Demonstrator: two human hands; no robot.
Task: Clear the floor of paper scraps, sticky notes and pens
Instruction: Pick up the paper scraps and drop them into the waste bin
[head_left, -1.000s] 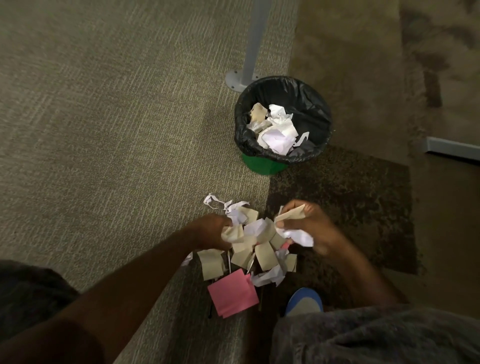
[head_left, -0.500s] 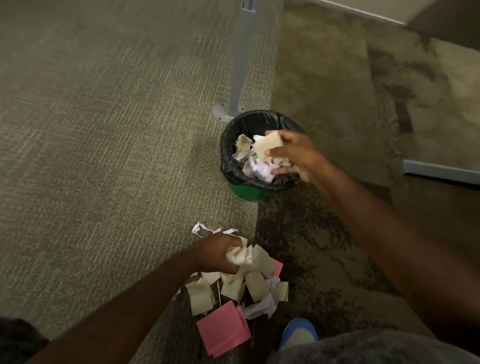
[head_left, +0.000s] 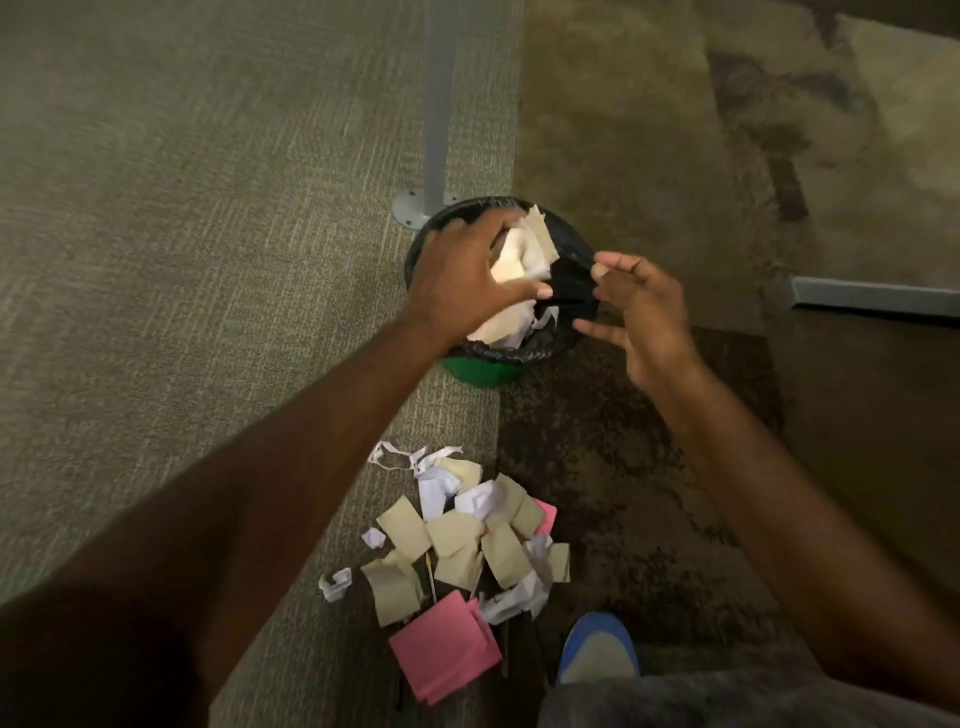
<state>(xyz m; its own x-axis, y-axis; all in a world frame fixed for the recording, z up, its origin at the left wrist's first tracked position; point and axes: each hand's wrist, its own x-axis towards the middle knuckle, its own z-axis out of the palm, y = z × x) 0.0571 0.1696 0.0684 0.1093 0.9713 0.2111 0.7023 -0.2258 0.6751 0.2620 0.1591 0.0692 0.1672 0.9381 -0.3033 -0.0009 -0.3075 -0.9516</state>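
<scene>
A green bin (head_left: 483, 372) with a black liner stands on the carpet and holds crumpled paper. My left hand (head_left: 467, 275) is over its mouth, fingers loosely around a bunch of tan and white paper scraps (head_left: 522, 249). Just right of the bin, my right hand (head_left: 641, 317) hovers with spread fingers and nothing in it. On the floor nearer me lies a pile of tan sticky notes (head_left: 457, 540) and white crumpled scraps (head_left: 475, 501). Pink sticky notes (head_left: 441, 657) lie at its near edge. A thin pen (head_left: 431, 577) pokes out from under the pile.
A grey desk leg (head_left: 436, 104) with a round foot plate stands right behind the bin. A grey metal bar (head_left: 872, 297) lies on the floor at the right. My blue shoe (head_left: 597, 649) is beside the pile. Small white scraps (head_left: 336, 583) lie left of the pile.
My left hand lifted a bunch of scraps from the pile and moved it over the bin. My right hand let its scraps go into the bin and drew back to the right.
</scene>
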